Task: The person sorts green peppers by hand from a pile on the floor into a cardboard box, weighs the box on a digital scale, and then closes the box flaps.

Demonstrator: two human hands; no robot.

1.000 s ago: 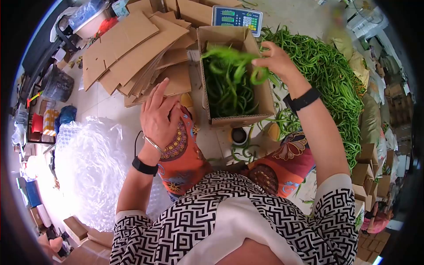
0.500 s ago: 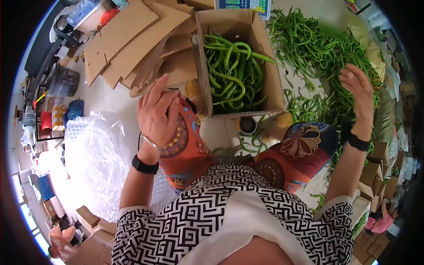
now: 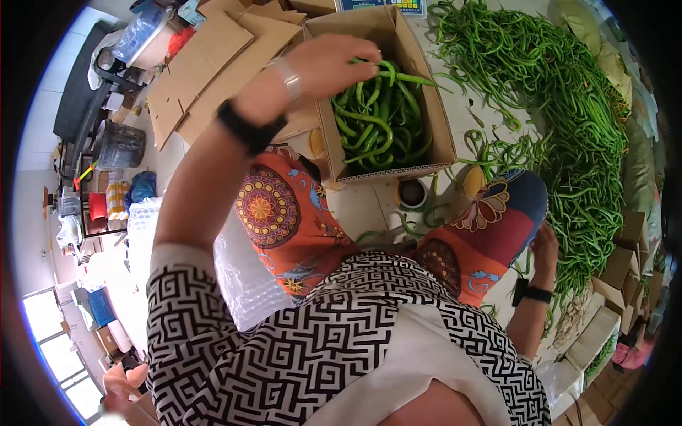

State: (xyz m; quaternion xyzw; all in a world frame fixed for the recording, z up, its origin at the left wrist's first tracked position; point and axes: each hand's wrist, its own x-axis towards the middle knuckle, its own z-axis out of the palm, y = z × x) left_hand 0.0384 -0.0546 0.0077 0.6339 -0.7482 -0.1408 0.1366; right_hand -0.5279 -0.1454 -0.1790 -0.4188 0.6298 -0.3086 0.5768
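Observation:
My left hand (image 3: 330,65) reaches over the left wall of a cardboard box (image 3: 446,153). Its thumb and fingers are bent but apart, above the long green peppers (image 3: 376,128) piled inside. Motion blurs it somewhat, and I see nothing held in it. Down beside my right knee is my right hand (image 3: 545,250), close to the edge of a big heap of green peppers (image 3: 582,163) on the floor. The knee and shadow hide its fingertips, so I cannot see what they touch.
Flattened cardboard sheets (image 3: 206,78) lie left of the box. A scale (image 3: 405,7) stands behind it, and a small dark round container (image 3: 411,192) in front. Bubble wrap (image 3: 249,284) lies by my left leg. Opened boxes (image 3: 632,245) stand at the right.
My left hand has moved from above my left knee up and right over the box. My right hand has dropped from over the pepper heap to beside my right knee.

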